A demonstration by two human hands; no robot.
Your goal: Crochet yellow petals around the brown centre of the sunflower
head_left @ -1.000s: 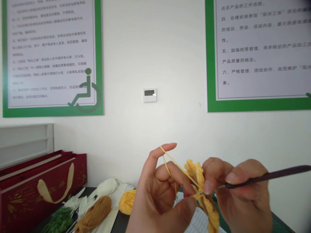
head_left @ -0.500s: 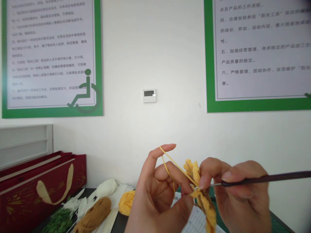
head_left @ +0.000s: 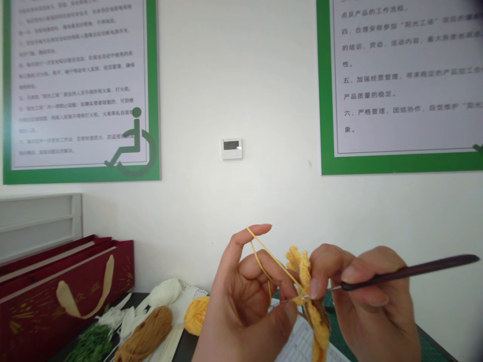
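My left hand (head_left: 245, 306) pinches a small yellow crochet piece (head_left: 311, 296) between thumb and middle finger. A yellow yarn strand (head_left: 264, 249) runs over my raised index finger down to the piece. My right hand (head_left: 372, 301) grips a dark crochet hook (head_left: 407, 271), whose metal tip sits in the stitches at the piece's left edge. The hook's handle points to the right. The lower part of the piece hangs between both hands.
On the dark table lie a yellow yarn ball (head_left: 196, 314), a brown yarn skein (head_left: 145, 334), white yarn (head_left: 164, 291) and green yarn (head_left: 90, 344). A red gift bag (head_left: 45, 296) stands at the left. A green cutting mat (head_left: 339, 337) lies under my hands. Posters hang on the wall.
The hook has slid slightly left into the stitches and its handle has tilted up. The crochet piece has shifted a little left and down.
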